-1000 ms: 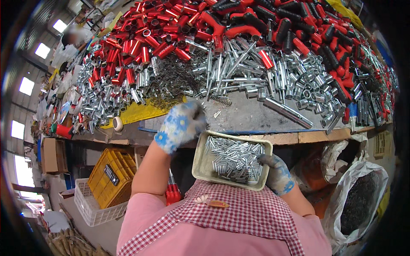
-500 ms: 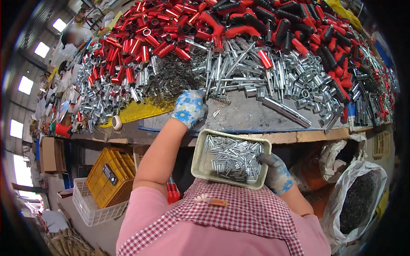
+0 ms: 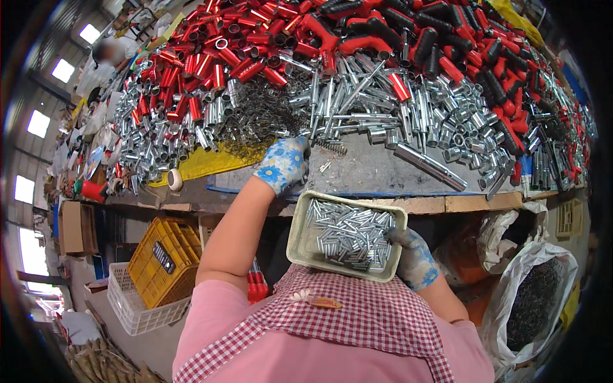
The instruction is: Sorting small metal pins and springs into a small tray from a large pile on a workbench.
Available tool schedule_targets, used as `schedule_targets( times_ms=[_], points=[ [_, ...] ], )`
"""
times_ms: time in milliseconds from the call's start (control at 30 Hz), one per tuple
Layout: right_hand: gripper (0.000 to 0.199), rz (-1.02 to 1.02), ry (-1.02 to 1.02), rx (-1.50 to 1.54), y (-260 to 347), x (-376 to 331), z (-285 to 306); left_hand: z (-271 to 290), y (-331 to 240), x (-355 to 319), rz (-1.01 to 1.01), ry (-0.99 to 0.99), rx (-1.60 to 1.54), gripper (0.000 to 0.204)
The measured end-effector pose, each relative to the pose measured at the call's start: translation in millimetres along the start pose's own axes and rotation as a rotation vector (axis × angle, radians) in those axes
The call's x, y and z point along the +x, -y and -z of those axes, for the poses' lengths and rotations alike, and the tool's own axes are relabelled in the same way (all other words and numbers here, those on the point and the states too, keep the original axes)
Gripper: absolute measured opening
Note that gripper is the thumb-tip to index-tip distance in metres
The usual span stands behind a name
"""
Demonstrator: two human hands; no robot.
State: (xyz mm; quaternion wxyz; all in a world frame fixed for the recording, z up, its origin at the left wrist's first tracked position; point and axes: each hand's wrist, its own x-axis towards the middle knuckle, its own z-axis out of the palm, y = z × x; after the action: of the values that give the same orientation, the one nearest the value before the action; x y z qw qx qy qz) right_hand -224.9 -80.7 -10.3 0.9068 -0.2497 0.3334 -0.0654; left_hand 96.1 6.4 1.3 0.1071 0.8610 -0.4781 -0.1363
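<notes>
- One view only, from a fisheye camera worn on the head, looking steeply down and forward.
- It sits close above the person's chest and forearms, the workbench [image 3: 383, 172] just beyond.
- Straight edges bow toward the dark round rim.
- No second view shares the scene.

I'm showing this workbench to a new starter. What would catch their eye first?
The heap of red and black handles across the far side of the table, with shiny metal tubes piled in front. Nearer, the right hand holds a tray of small metal pins, while the gloved left hand reaches into the springs.
</notes>
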Motion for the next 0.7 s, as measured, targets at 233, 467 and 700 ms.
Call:
schedule_targets(
  times_ms=[233, 467, 700],
  points=[
    [0.045, 0.012, -0.004, -0.075, -1, 2, 9, 1, -4, -11, -0.058, 0.029, -0.017, 0.029],
    [0.046, -0.007, 0.003, 0.006, 2, -2, -2, 0, 0, -30, -0.029, -0.219, -0.354, 0.03],
    [0.044, -0.018, -0.017, -0.006, -1, 1, 4, 8, -21, -62, 0.147, -0.377, -0.755, 0.032]
  ],
)
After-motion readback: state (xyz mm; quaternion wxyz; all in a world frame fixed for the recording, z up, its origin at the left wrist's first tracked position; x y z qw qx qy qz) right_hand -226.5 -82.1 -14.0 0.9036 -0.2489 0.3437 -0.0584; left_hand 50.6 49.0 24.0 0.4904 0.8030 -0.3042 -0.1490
